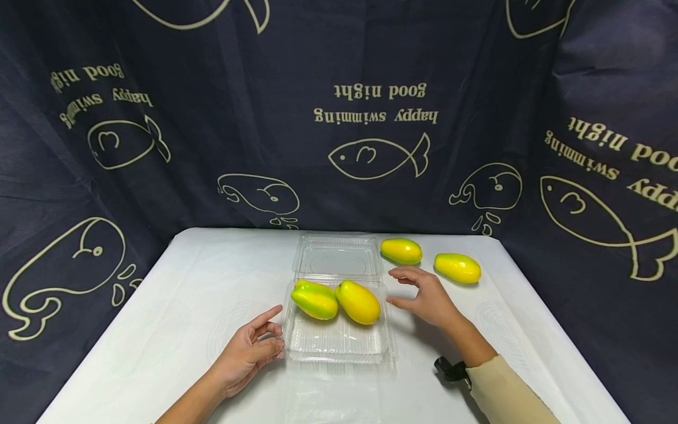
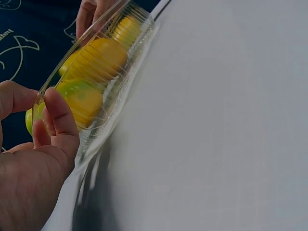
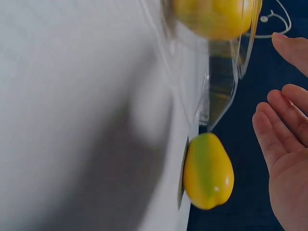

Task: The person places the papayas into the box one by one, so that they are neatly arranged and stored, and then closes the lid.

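Observation:
A clear plastic clamshell container [image 1: 339,344] lies on the table with its lid [image 1: 339,259] folded back, away from me. Two yellow-green papayas sit side by side in its base: a greener one [image 1: 313,300] on the left and a yellower one [image 1: 358,302] on the right. My left hand [image 1: 249,353] pinches the container's left rim between thumb and finger, as the left wrist view shows. To the right of the container hovers my right hand [image 1: 426,294], its fingers spread and relaxed, holding nothing. In the right wrist view that hand [image 3: 291,144] is apart from the container wall.
Two more papayas lie on the white table [image 1: 159,330]: one [image 1: 401,251] beside the lid, another [image 1: 458,268] farther right. A dark cloth [image 1: 275,118] with fish drawings hangs behind and at both sides. A black strap device [image 1: 451,370] sits at my right wrist.

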### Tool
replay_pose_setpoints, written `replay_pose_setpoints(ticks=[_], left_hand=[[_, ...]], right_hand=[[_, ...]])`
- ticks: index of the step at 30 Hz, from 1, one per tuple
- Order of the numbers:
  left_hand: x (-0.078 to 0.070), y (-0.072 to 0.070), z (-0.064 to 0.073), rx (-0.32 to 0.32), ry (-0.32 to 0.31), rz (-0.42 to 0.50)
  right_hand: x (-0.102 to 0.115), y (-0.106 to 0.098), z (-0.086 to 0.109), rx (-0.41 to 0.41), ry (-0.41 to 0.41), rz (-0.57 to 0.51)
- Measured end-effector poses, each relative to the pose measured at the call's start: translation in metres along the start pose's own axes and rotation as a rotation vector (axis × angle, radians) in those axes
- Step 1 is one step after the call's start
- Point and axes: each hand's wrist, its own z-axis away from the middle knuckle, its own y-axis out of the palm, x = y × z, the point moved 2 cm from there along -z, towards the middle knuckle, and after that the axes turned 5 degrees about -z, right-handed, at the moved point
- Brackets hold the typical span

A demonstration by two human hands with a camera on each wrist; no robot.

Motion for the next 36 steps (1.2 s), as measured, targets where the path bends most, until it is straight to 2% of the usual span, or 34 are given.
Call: replay_pose_setpoints(ticks=[7,14,20,29,36], left_hand=[[0.001,0.0,0.0,0.002,0.004,0.004],[0.001,0.0,-0.001,0.004,0.005,0.011],[0.001,0.0,-0.001,-0.001,-0.003,0.018],[0.001,0.0,0.0,-0.007,-0.013,0.014],[0.002,-0.001,0.0,-0.006,-0.012,0.014]], right_hand=[[-0.013,-0.014,0.003,-0.054,0.034,0.031],[-0.03,-0.026,0.005,-0.119,0.0,0.092],[-0.042,-0.036,0.007,-0.169,0.006,0.138],[-0.061,-0.052,0.008,-0.242,-0.011,0.132],[-0.074,-0.065,0.008,-0.324,-0.018,0.179]])
